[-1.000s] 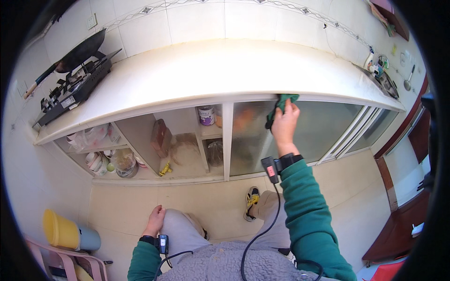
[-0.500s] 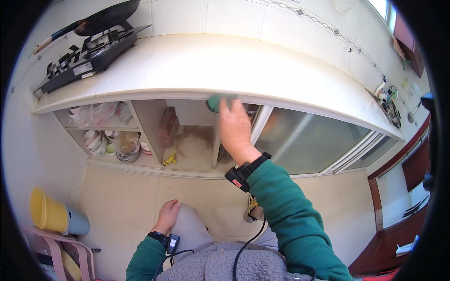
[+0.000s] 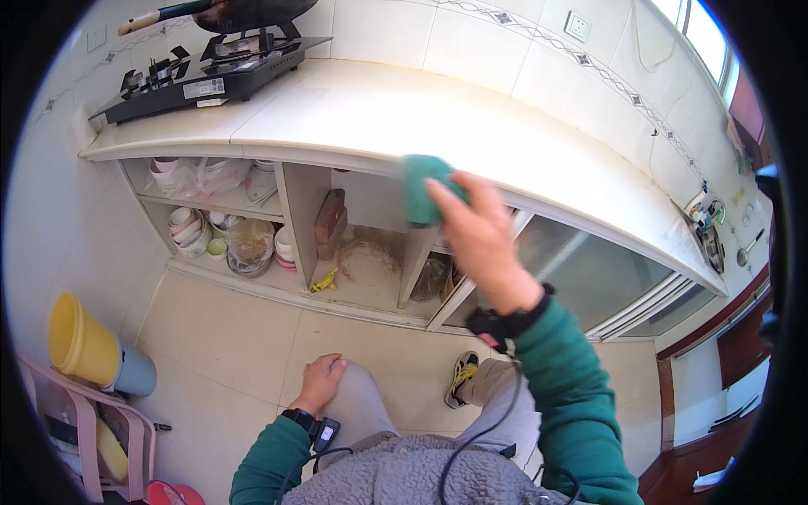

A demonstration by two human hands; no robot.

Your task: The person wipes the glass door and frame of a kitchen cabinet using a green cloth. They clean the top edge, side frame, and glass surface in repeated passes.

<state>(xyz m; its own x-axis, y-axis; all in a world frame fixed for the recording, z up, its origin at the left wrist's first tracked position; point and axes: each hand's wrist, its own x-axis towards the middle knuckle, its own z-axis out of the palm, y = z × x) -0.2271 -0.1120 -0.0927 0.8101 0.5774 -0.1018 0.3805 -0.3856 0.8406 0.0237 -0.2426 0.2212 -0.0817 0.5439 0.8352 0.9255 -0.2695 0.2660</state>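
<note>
A green scouring pad (image 3: 427,190) is in my right hand (image 3: 484,231), with the fingers closed over its right side. I hold it at the front edge of the white countertop (image 3: 379,109), above the open cabinet bay. Both the pad and the hand are slightly smeared by motion, and whether the pad touches the edge I cannot tell. My left hand (image 3: 323,380) lies on my left knee with its fingers stretched out, holding nothing.
Below the counter, the open cabinet bay holds a brick (image 3: 331,222) and a small yellow item (image 3: 324,281). Stacked bowls (image 3: 187,229) fill the left shelves. A gas stove (image 3: 210,77) carries a wok (image 3: 252,12). Yellow bucket (image 3: 80,341) and pink chair (image 3: 88,425) stand at left.
My right hand has drawn back toward me and to the right with the pad, which now shows more of its face. The view has shifted too. My left hand remains on the knee.
</note>
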